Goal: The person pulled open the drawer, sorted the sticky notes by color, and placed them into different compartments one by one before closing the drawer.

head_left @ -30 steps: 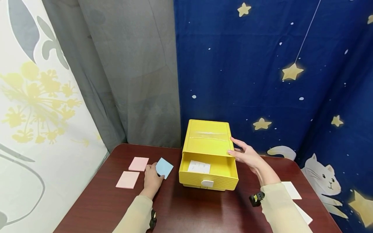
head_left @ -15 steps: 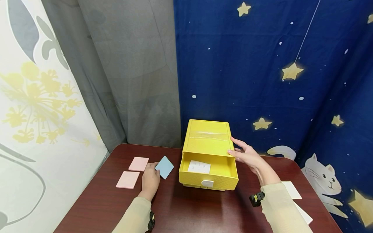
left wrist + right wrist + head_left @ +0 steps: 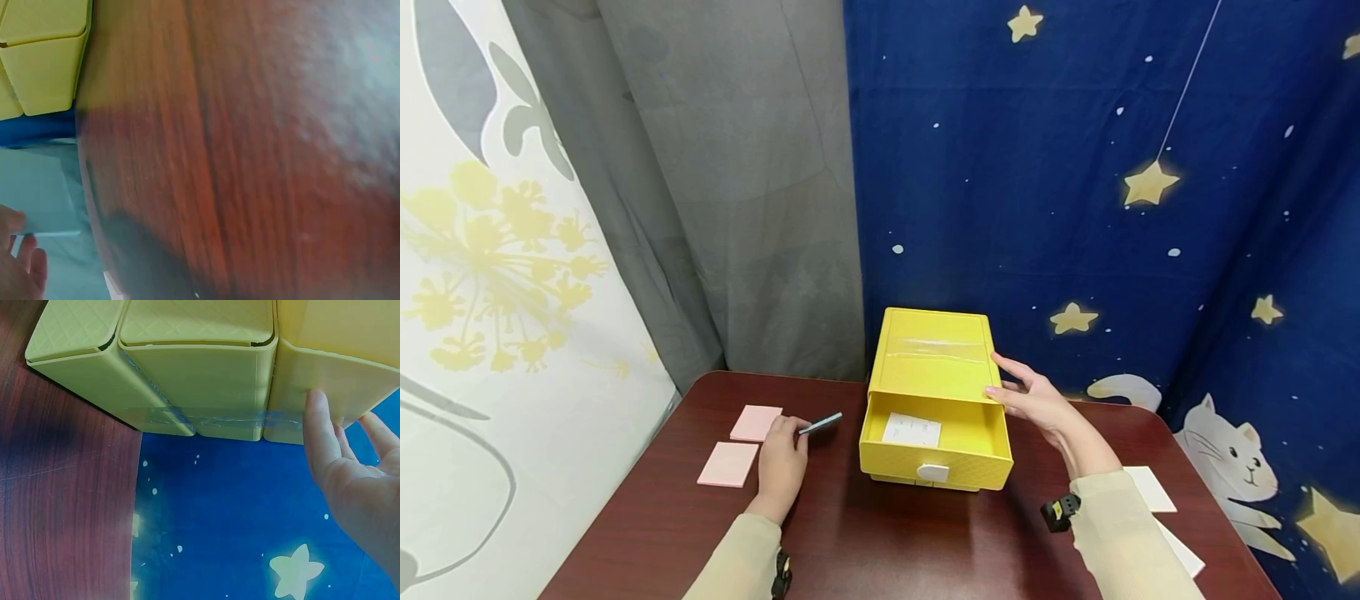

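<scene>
My left hand [image 3: 784, 458] pinches a light-blue square note pad [image 3: 821, 423] by one edge, over the table left of the yellow drawer box [image 3: 934, 354]. The pad shows nearly edge-on in the head view, and its broad face appears in the left wrist view. Two pink square pads [image 3: 727, 463] lie just left of that hand. The box's top drawer [image 3: 891, 457] is pulled out, with a white printed paper [image 3: 912, 430] inside and a white knob in front. My right hand [image 3: 1041, 408] touches the box's right side with spread, fairly straight fingers, its palm off the box.
Two white square sheets or pads [image 3: 1150, 490] lie at the table's right, partly behind the right sleeve. Clear tape [image 3: 219, 417] runs across the stacked yellow units. A blue star curtain [image 3: 1075, 167] and a grey curtain [image 3: 760, 208] hang behind the dark red table [image 3: 880, 542].
My left hand has drawn slightly left and turned the blue pad from showing its broad face to nearly edge-on. The right hand and the drawer box have stayed put.
</scene>
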Demonstrator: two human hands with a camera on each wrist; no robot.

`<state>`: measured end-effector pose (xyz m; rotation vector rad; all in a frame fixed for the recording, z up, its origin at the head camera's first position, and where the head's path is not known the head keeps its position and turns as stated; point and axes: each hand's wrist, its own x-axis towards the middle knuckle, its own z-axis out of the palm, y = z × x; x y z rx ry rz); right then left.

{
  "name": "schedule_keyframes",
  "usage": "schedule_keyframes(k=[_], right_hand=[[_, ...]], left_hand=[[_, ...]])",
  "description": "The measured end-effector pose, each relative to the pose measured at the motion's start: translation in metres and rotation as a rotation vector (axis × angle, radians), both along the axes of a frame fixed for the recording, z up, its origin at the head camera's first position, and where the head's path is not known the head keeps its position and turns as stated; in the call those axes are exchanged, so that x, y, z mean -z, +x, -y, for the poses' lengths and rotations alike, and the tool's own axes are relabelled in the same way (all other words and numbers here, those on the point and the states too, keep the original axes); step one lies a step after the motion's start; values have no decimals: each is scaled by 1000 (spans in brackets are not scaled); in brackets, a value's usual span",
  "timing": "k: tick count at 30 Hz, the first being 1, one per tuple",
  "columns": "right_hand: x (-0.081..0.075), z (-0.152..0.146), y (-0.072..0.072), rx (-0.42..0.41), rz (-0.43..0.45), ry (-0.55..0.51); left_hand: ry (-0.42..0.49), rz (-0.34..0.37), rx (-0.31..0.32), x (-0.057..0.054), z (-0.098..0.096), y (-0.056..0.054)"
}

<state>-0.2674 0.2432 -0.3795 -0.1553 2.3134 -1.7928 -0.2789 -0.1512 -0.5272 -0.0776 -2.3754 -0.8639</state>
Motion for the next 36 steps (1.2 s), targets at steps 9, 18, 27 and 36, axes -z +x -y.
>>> schedule_keyframes(k=[9,18,27,36], right_hand=[[0,0,0,2,9,-1],[1,-1,-1,3,12,2],[0,0,0,5,18,4],[0,0,1,4,18,-2]], left_hand=[[-133,-168,21,-4,-2,7],[-167,-298,52,-5,5,10],[-138,-354,56,-11,7,12],[-105,-392,73,-21,5,15]])
